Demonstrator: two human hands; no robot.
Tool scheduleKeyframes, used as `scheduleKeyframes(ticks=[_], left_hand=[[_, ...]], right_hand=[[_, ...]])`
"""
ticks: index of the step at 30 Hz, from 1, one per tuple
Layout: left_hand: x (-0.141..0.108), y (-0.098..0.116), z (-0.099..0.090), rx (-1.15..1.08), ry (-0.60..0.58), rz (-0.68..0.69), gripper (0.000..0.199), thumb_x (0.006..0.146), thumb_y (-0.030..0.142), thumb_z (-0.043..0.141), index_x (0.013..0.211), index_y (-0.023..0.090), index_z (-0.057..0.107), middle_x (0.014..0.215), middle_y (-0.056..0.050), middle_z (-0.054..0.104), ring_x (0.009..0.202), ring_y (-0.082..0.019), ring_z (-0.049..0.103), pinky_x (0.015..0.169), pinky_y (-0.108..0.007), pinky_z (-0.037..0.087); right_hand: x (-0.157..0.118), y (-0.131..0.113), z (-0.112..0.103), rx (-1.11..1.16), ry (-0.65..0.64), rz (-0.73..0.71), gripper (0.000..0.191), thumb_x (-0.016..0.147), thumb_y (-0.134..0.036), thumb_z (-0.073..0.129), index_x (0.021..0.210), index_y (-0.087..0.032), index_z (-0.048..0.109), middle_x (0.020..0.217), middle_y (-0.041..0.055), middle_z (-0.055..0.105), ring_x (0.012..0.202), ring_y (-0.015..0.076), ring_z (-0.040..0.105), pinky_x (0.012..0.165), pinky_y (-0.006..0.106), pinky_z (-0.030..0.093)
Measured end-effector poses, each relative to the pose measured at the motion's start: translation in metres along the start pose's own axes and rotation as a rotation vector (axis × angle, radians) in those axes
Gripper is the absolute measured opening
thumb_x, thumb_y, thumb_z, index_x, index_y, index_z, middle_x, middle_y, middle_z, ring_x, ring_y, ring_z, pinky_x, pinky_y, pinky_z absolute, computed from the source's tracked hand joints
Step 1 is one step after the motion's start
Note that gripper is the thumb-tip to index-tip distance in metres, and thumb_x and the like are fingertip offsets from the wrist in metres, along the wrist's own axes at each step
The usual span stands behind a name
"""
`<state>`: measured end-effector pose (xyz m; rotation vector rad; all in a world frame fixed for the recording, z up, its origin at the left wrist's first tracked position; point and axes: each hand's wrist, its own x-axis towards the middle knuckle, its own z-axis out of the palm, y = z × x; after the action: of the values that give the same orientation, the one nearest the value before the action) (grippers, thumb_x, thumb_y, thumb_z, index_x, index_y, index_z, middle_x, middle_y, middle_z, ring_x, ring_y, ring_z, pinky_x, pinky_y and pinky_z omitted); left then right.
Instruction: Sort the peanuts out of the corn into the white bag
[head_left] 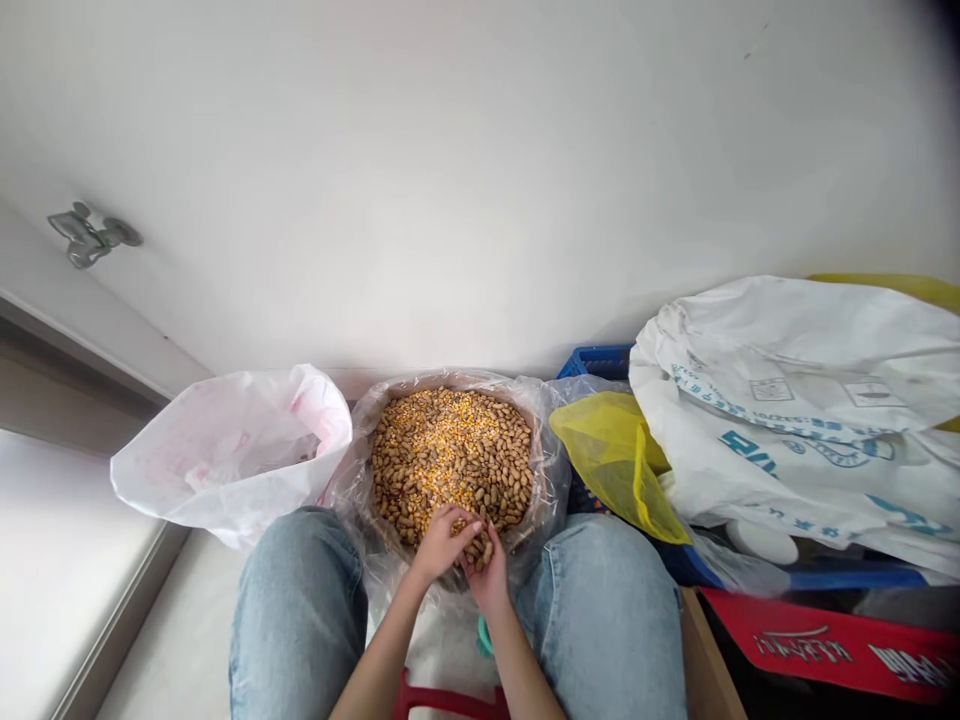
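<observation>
Between my knees stands a round container lined with a clear plastic bag, holding unshelled peanuts mixed with yellow corn kernels. Over its near rim, my right hand is cupped palm up around a small handful of peanuts. My left hand comes in from the left, palm down, with its bent fingers pressed against that same handful. Some of the left fingertips are hidden among the peanuts and behind the hand.
On the left is an open white plastic bag. At right, a yellow mesh bag and a white printed sack lie on a blue crate. A red printed box is nearer. A white wall rises behind.
</observation>
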<state>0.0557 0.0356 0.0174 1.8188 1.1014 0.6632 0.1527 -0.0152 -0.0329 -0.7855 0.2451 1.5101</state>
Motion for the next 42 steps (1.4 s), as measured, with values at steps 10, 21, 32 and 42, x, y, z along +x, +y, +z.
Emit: scheduleKeyframes(ticks=[10, 21, 32, 42], left_hand=[[0.009, -0.076, -0.002, 0.339, 0.283, -0.403, 0.039, 0.07, 0.015, 0.043, 0.109, 0.013, 0.04, 0.109, -0.009, 0.036, 0.099, -0.017, 0.038, 0.086, -0.025, 0.031], [0.004, -0.06, -0.002, 0.295, 0.389, -0.407, 0.017, 0.074, 0.02, 0.037, 0.082, 0.014, 0.052, 0.085, -0.006, 0.052, 0.082, -0.016, 0.046, 0.076, -0.027, 0.034], [0.017, -0.058, 0.0, 0.047, 0.268, -0.234, 0.027, 0.074, 0.026, 0.04, 0.098, 0.014, 0.045, 0.095, -0.005, 0.048, 0.087, -0.012, 0.044, 0.08, -0.022, 0.032], [0.035, -0.09, -0.008, 0.282, 0.213, -0.383, 0.012, 0.073, 0.018, 0.041, 0.084, 0.016, 0.045, 0.076, -0.002, 0.052, 0.069, -0.011, 0.046, 0.064, -0.022, 0.032]], right_hand=[[-0.003, 0.001, -0.004, 0.013, -0.036, 0.037, 0.035, 0.063, -0.032, 0.058, 0.095, -0.022, 0.048, 0.089, -0.0013, 0.053, 0.08, 0.0147, 0.052, 0.058, 0.025, 0.046], [-0.003, 0.001, -0.004, -0.017, -0.035, 0.041, 0.039, 0.063, -0.033, 0.058, 0.099, -0.024, 0.048, 0.093, -0.0012, 0.052, 0.083, 0.015, 0.051, 0.063, 0.027, 0.046], [-0.002, 0.001, -0.006, 0.014, -0.044, 0.037, 0.03, 0.067, -0.031, 0.055, 0.094, -0.022, 0.049, 0.09, -0.0015, 0.053, 0.083, 0.0148, 0.051, 0.061, 0.026, 0.046], [-0.001, 0.002, -0.008, 0.004, -0.026, 0.037, 0.032, 0.067, -0.033, 0.055, 0.097, -0.022, 0.048, 0.095, -0.0006, 0.051, 0.084, 0.0153, 0.051, 0.061, 0.026, 0.045]])
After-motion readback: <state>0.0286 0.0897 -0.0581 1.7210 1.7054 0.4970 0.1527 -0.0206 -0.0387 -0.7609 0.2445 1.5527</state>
